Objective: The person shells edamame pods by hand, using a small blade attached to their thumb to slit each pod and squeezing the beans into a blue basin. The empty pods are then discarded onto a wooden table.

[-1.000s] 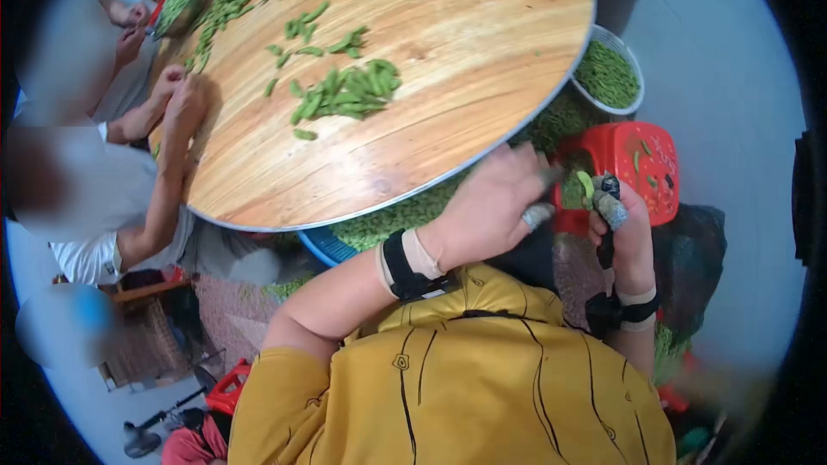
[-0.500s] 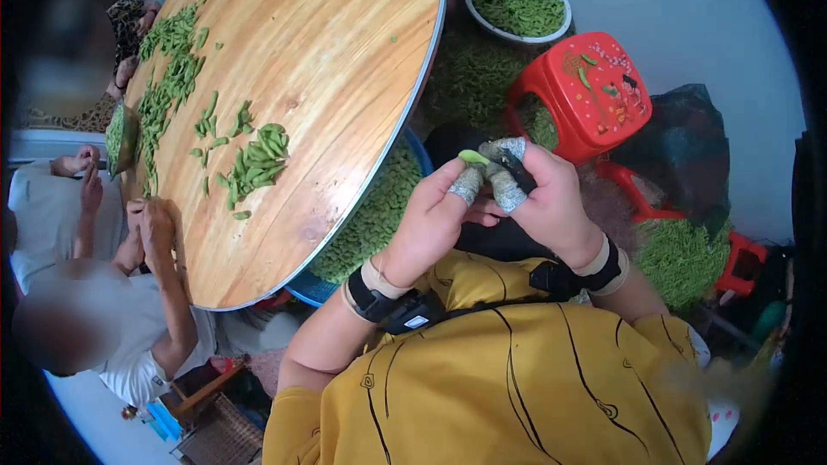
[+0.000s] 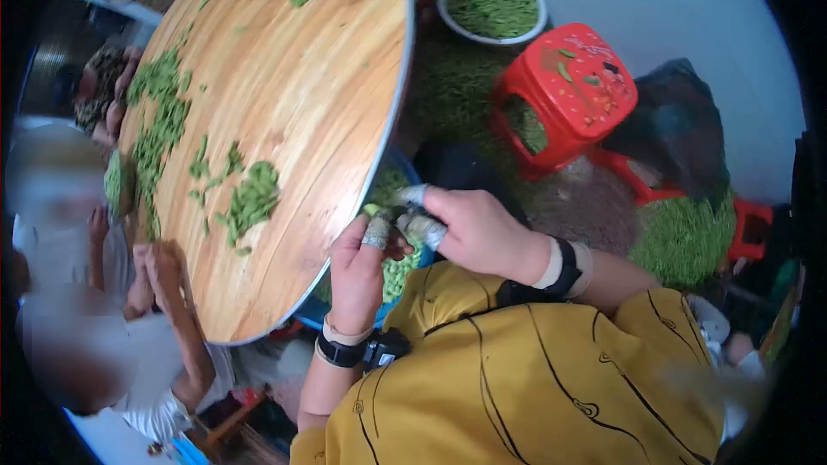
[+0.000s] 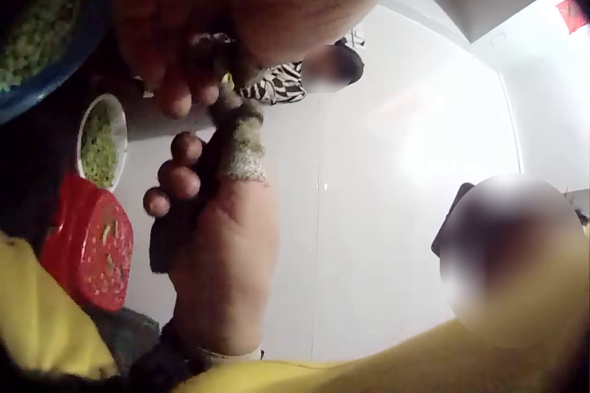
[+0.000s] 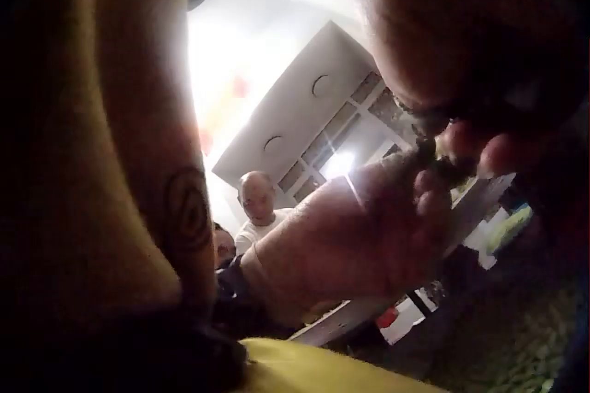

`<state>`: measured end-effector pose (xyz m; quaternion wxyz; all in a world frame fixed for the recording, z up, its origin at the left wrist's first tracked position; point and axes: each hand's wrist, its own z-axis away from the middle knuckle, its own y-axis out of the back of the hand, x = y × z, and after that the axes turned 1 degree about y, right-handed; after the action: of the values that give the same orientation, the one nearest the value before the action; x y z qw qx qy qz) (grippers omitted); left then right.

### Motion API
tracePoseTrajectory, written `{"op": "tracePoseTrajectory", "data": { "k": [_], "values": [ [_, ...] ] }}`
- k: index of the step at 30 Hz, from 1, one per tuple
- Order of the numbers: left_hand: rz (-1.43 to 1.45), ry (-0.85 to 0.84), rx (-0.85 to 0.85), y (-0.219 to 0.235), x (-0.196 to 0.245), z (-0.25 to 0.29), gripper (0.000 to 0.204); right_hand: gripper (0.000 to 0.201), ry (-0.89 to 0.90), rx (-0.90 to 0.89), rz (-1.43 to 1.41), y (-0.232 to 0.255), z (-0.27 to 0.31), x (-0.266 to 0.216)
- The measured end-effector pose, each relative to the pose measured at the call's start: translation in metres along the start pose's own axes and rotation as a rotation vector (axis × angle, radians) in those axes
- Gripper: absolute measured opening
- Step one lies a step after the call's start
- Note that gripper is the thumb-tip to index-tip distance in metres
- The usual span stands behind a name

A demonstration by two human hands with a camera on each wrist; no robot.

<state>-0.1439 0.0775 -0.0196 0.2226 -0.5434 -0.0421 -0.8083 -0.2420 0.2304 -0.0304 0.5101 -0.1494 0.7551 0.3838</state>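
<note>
Over the blue basin [image 3: 407,293] of shelled green beans, my two hands meet at their fingertips. A green bean pod [image 3: 371,208] shows at the tip of my left thumb, pinched by my left hand [image 3: 357,280]. My right hand [image 3: 482,230] comes in from the right, thumb and finger pinching at the same pod, which is mostly hidden between the fingers. Grey tape wraps the left thumb [image 3: 376,232] and the right thumb and finger. In the left wrist view, something black [image 4: 168,244] lies along the right palm.
The round wooden table [image 3: 297,129] bears heaps of pods [image 3: 251,204]. A white basket [image 3: 491,12] of pods and a red stool [image 3: 573,77] stand to the right, near a dark bag [image 3: 680,129] and a green pile [image 3: 680,241]. Other people sit at left, hands [image 3: 155,271] at the table edge.
The hands were apart at first, a pod in the right one; they came together at the pod, then shifted left over the basin. The head view has swung right.
</note>
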Motion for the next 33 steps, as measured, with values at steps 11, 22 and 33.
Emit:
{"op": "tracePoseTrajectory", "data": {
  "k": [11,22,33],
  "values": [
    [-0.121,-0.059,0.040,0.038,-0.001,0.041,0.016,0.037,-0.238,-0.487,-0.321,-0.014,-0.027,-0.035],
    [-0.248,-0.103,0.090,0.066,-0.008,0.053,0.012,0.037,-0.448,-0.606,-0.487,-0.038,-0.038,-0.053],
    [0.572,0.138,-0.320,0.106,-0.008,0.069,0.011,0.024,-0.665,-0.825,-0.927,-0.056,-0.052,-0.056]
  ]
}}
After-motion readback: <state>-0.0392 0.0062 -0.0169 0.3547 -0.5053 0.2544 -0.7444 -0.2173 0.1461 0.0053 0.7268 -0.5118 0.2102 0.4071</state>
